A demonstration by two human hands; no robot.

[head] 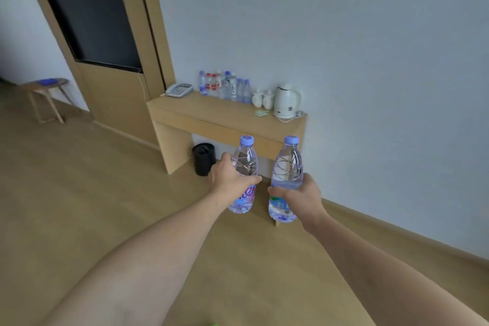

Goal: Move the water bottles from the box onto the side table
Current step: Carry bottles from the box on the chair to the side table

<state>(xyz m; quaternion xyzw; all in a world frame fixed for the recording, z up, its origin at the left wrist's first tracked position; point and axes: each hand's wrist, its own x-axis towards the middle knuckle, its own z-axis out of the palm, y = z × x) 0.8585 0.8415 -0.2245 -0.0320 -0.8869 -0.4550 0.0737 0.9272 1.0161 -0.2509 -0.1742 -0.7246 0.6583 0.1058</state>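
My left hand (229,177) grips a clear water bottle (244,156) with a purple cap and a pink-purple label, held upright. My right hand (301,198) grips a second clear bottle (288,167) with a purple cap and a blue-green label, also upright. Both are held out over the wooden floor, in front of the wooden side table (201,114) that stands against the wall. Several water bottles (225,86) stand in a row at the back of that table. The box is out of view.
On the table are a white phone (180,89), two white cups (262,98) and a white kettle (286,100). A black bin (203,159) stands under the table. A wooden TV cabinet (105,34) rises at the left, with a small stool (46,92) beyond.
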